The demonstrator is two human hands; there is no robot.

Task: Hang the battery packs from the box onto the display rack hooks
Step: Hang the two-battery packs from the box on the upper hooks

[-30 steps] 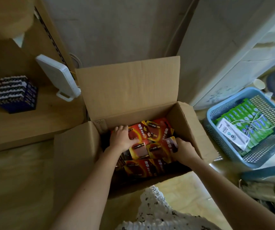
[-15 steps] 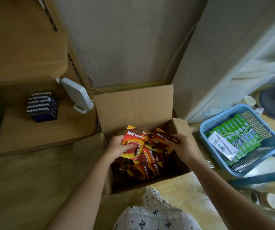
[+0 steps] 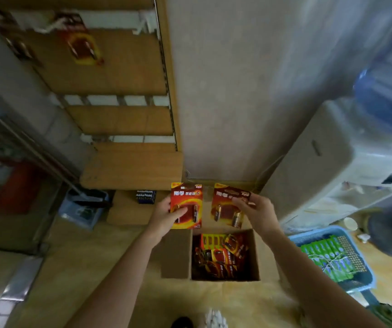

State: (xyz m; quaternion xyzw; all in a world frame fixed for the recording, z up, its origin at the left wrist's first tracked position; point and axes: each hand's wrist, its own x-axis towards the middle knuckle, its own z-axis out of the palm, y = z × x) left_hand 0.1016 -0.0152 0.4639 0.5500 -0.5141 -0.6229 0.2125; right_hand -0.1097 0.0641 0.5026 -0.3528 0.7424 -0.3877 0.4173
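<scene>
My left hand [image 3: 166, 215] grips a red and yellow battery pack [image 3: 186, 204] by its lower left edge, held upright above the open cardboard box [image 3: 255, 254]. My right hand [image 3: 257, 213] pinches a second battery pack [image 3: 225, 209] at its upper right corner. Several more red packs [image 3: 221, 255] lie in the box below. The wooden display rack [image 3: 119, 86] rises at the upper left, and a blurred red pack [image 3: 85, 47] hangs near its top.
A blue basket [image 3: 365, 280] of green packs sits at the right. A water dispenser [image 3: 346, 150] with a blue bottle stands behind it. A stack of dark batteries [image 3: 145, 197] rests on the low shelf. Another blue crate [image 3: 83, 209] is at the left.
Both hands lifted out of the box, each with one battery pack, and the view tilted up from the box to the display rack.
</scene>
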